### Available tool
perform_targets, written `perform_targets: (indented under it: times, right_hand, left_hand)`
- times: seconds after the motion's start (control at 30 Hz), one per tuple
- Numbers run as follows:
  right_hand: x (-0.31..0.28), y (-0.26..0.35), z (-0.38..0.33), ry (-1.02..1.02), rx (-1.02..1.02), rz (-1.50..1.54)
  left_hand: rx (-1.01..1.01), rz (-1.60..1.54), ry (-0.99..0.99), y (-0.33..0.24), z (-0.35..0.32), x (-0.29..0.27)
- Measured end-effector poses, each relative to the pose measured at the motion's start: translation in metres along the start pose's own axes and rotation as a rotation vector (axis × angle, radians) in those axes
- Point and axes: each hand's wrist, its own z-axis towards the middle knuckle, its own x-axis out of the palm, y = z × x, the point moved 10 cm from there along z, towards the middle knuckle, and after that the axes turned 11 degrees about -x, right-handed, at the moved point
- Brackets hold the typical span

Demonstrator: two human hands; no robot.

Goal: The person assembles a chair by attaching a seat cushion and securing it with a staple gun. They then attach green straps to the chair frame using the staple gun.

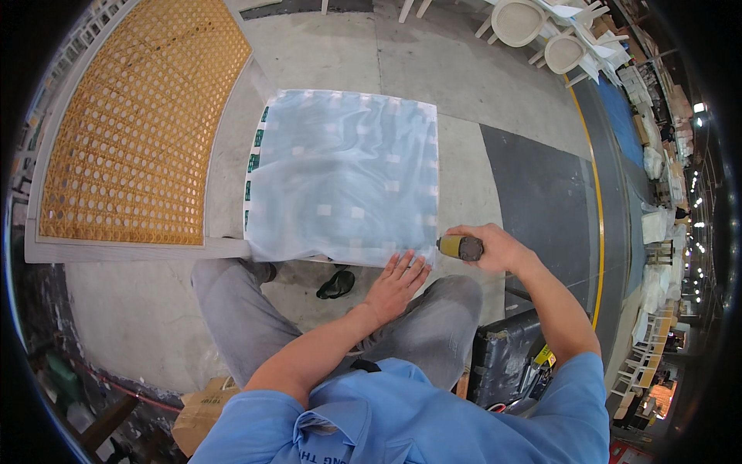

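Observation:
A square seat-like panel under a thin pale-blue covering point(340, 178) lies in front of my knees, with green patches along its left edge and pale squares showing through. My left hand point(400, 282) rests flat, fingers stretched, on its near edge close to the right corner. My right hand point(498, 249) is wrapped round a yellow-green and dark power driver point(461, 247), whose narrow tip points left at that same corner. Whether the tip touches the panel is hard to tell. A woven cane chair back point(139, 124) in a pale frame stands at the panel's left.
A black tool case point(504, 357) with scissors and other hand tools sits by my right leg. Behind my left side is a cardboard box point(202, 414). A dark shoe point(336, 284) shows below the panel. White chairs point(518, 22) stand at the far right.

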Motion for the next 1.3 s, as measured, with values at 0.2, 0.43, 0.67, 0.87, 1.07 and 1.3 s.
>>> perform_targets:
  times: [0.2,0.43,0.67,0.87,1.07,1.3]
  right_hand:
    - [-0.005,-0.004,0.016,0.035,0.015,-0.023]
    - [-0.013,-0.004,0.005,-0.077,0.058,0.065]
    - [-0.025,-0.01,-0.073,-0.438,0.289,0.377]
    - [-0.015,0.012,-0.08,-0.565,0.251,0.591]
    - [-0.005,0.021,-0.109,-0.566,0.226,0.56]
    - [0.009,0.049,-0.117,-0.578,0.154,0.648]
  left_hand:
    - [-0.005,-0.01,0.018,0.0,-0.001,0.0]
    - [-0.053,-0.175,0.01,0.004,-0.008,-0.024]
    - [-1.58,-1.769,0.051,0.096,-0.107,-0.001]
    - [-1.298,-2.182,-0.898,0.209,-0.091,0.007]
    - [-1.329,-1.923,-0.792,0.224,-0.105,0.018]
    - [-1.151,-1.848,-0.555,0.299,-0.144,-0.035]
